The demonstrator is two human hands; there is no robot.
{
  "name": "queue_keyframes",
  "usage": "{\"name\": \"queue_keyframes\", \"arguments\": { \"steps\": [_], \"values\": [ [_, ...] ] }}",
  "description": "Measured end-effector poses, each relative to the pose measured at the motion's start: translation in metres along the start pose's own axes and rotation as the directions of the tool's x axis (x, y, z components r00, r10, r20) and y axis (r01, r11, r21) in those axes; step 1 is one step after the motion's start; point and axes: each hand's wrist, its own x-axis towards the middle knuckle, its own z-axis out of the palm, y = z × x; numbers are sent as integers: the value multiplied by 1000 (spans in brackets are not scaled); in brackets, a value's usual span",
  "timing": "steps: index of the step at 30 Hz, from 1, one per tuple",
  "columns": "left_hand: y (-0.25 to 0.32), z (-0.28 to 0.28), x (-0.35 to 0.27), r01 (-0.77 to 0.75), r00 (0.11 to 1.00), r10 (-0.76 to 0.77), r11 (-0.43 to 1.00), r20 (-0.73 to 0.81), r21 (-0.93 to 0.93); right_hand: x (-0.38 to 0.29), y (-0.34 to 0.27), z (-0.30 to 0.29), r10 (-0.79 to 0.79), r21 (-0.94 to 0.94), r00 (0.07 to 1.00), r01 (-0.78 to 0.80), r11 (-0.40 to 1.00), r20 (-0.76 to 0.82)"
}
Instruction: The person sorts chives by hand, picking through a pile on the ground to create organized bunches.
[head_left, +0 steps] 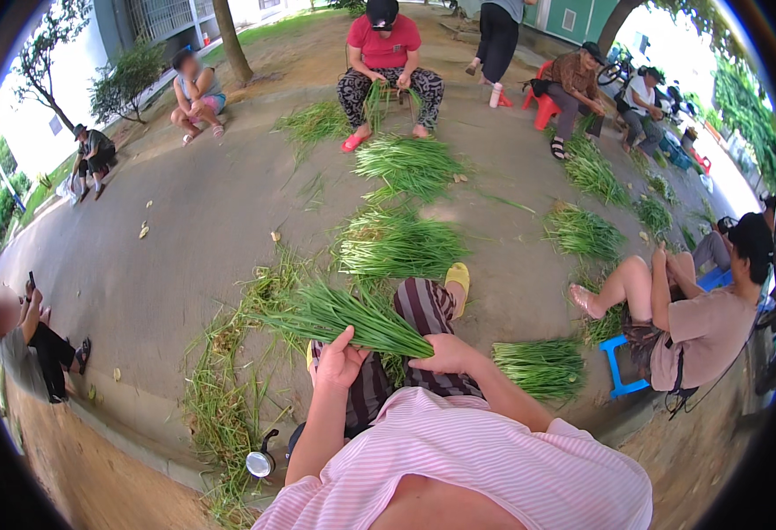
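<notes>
A bunch of long green garlic chives (pixel 354 318) lies across my lap, its leaf tips towards the left and its stem ends at the right. My right hand (pixel 446 354) grips the stem ends. Around the lower edge of the leaves, my left hand (pixel 340 361) is closed with the thumb uppermost. Beyond my knees is a large pile of chives (pixel 401 245) on the pavement. A neat bundle of chives (pixel 539 368) rests on the ground to my right. Loose trimmed leaves (pixel 222 391) are scattered along my left side.
A small round metallic-looking object with a black handle (pixel 260 464) is beside my left hip. Another chive pile (pixel 407 162) lies before a seated person in red (pixel 384 53). At right, a person sits on a blue stool (pixel 619 371). A curb (pixel 142 457) runs behind me.
</notes>
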Motion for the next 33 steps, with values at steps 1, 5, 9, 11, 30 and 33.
{"name": "queue_keyframes", "arguments": {
  "steps": [1, 5, 9, 11, 30, 33],
  "values": [
    [1, -1, 1, 5, 1000, -5, 1000, -15, 6, 0, -1, 1, -7, -33, 1000, 7, 999, -2],
    [0, -7, 6, 23, 998, -23, 1000, -54, -6, 5, 14, 3, -163, -161, 983, 148, 976, -87],
    [1, -11, 7, 16, 996, -19, 1000, -87, -26, -1, -1, -2, -112, -165, 993, 104, 981, -38],
    [-3, -9, 6, 35, 996, -39, 998, -80, -44, 3, 11, 2, -124, -240, 990, 104, 965, -70],
    [7, 11, -11, -60, 996, 59, 998, -67, -14, -8, 20, 9, -251, -152, 954, 227, 962, -163],
    [8, 16, -17, -75, 992, 78, 997, -96, 37, -22, 0, 4, -152, -23, 986, 151, 988, -65]
  ]
}}
